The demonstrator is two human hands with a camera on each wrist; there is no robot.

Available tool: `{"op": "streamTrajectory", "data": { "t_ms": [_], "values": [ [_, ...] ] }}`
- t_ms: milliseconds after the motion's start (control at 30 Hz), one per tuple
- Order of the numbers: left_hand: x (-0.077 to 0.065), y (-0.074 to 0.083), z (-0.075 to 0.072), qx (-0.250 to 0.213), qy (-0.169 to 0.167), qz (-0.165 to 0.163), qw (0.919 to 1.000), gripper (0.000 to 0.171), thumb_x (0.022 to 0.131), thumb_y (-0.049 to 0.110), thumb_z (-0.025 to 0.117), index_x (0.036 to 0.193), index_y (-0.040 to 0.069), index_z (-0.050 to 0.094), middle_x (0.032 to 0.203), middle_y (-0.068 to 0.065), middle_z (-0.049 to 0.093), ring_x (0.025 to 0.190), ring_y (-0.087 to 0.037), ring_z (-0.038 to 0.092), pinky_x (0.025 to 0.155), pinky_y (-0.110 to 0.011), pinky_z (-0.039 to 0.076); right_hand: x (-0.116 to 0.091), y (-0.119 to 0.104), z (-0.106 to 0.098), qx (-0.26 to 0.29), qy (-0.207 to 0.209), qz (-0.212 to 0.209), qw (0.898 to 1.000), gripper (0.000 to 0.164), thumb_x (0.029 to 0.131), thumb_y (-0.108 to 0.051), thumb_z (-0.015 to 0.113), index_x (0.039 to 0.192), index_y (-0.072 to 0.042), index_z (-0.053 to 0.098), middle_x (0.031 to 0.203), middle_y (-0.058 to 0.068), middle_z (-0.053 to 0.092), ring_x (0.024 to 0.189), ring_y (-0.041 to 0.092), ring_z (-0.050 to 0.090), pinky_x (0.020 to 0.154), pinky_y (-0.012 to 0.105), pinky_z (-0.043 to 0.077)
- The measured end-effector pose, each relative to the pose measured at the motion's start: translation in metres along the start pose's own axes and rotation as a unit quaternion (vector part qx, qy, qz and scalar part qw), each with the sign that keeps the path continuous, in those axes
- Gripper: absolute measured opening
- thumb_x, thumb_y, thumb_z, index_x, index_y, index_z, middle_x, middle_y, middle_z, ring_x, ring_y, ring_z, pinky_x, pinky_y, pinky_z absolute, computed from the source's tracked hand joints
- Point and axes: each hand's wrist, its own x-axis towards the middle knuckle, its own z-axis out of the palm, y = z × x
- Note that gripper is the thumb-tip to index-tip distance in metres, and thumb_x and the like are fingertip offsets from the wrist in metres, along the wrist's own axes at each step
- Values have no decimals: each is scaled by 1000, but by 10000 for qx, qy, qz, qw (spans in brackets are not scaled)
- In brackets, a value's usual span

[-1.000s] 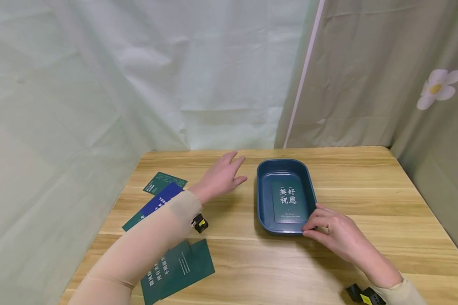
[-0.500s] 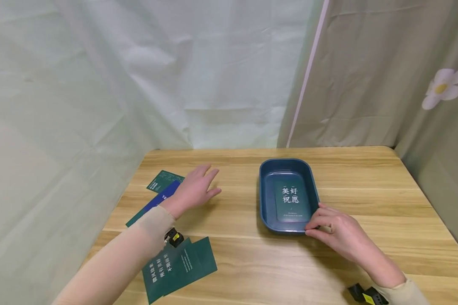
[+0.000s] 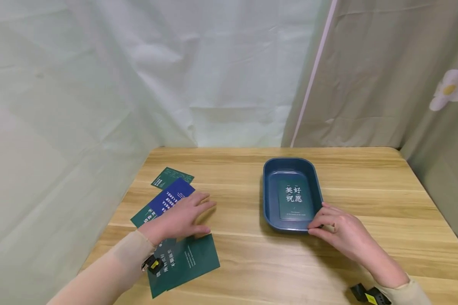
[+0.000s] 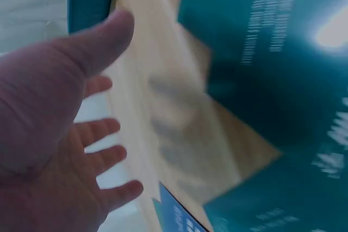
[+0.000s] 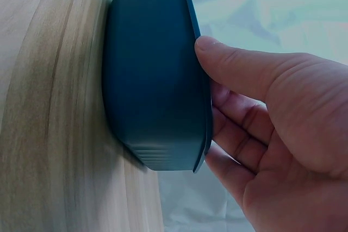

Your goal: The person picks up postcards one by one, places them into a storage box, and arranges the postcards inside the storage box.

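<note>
In the head view my left hand (image 3: 177, 218) hovers over the cards at the left, fingers spread and holding nothing. Below it lie overlapping dark green cards (image 3: 194, 256) with white print, partly hidden by the hand and wrist. Beyond the hand, a blue card (image 3: 172, 195) overlaps green ones. My right hand (image 3: 341, 231) pinches the near right corner of a dark blue plastic tray (image 3: 288, 166). Thumb and fingertips are at its rim in the right wrist view. A green card (image 3: 294, 201) with large white characters lies face up in the tray.
A small green card (image 3: 168, 178) with faint writing lies behind the blue one. The light wooden table (image 3: 244, 262) carries everything. Pale curtains (image 3: 233, 84) hang behind its back edge and along both sides.
My left hand has moved left and toward me, from beside the tray to over the cards. The right hand keeps its hold on the tray corner. The head view has shifted slightly.
</note>
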Motion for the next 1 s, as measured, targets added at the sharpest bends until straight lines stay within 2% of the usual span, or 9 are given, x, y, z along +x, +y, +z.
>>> {"op": "streamTrajectory", "data": {
  "t_ms": [100, 233, 367, 500, 700, 1000],
  "values": [
    [-14, 1, 3, -122, -153, 182, 9996, 82, 98, 45, 86, 165, 12, 52, 170, -26, 40, 156, -50, 37, 122, -71, 35, -1, 0, 0, 0, 16, 27, 10000, 36, 76, -6, 101, 86, -36, 83, 91, -28, 67, 126, 45, 71, 101, 64, 56],
    [-28, 3, 6, -278, -343, 409, 9982, 83, 95, 43, 89, 166, 24, 52, 172, -22, 40, 158, -52, 33, 122, -75, 32, -2, 0, -2, -27, 48, 69, 10000, 36, 76, -6, 101, 86, -36, 83, 91, -29, 67, 127, 45, 70, 100, 64, 55],
    [-41, 4, 9, -422, -544, 597, 9958, 74, 96, 40, 89, 162, 35, 57, 174, -15, 41, 159, -51, 32, 121, -75, 33, -2, 1, -2, -30, 82, 28, 10000, 36, 76, -6, 101, 86, -36, 83, 91, -29, 67, 127, 45, 71, 100, 64, 54],
    [-53, 6, 18, -396, -598, 732, 9947, 63, 98, 40, 86, 157, 37, 64, 171, -8, 46, 158, -48, 35, 122, -74, 33, -1, 1, -1, -8, 75, -25, 10000, 38, 75, -7, 101, 87, -38, 83, 91, -29, 67, 126, 44, 71, 101, 61, 54],
    [-57, 5, 35, -19, -367, 922, 9951, 56, 103, 42, 81, 156, 34, 65, 168, -4, 51, 156, -42, 41, 122, -68, 37, 0, 1, -1, -30, 87, -52, 9999, 39, 75, -7, 101, 87, -39, 82, 91, -30, 67, 126, 44, 71, 101, 60, 54],
    [-47, 8, 45, 480, -155, 704, 9962, 54, 110, 44, 70, 162, 31, 59, 171, -3, 47, 160, -37, 38, 126, -67, 32, 0, 1, -1, -17, 39, -38, 10000, 38, 74, -6, 102, 85, -37, 82, 90, -29, 66, 125, 46, 71, 99, 64, 56]
  ]
}}
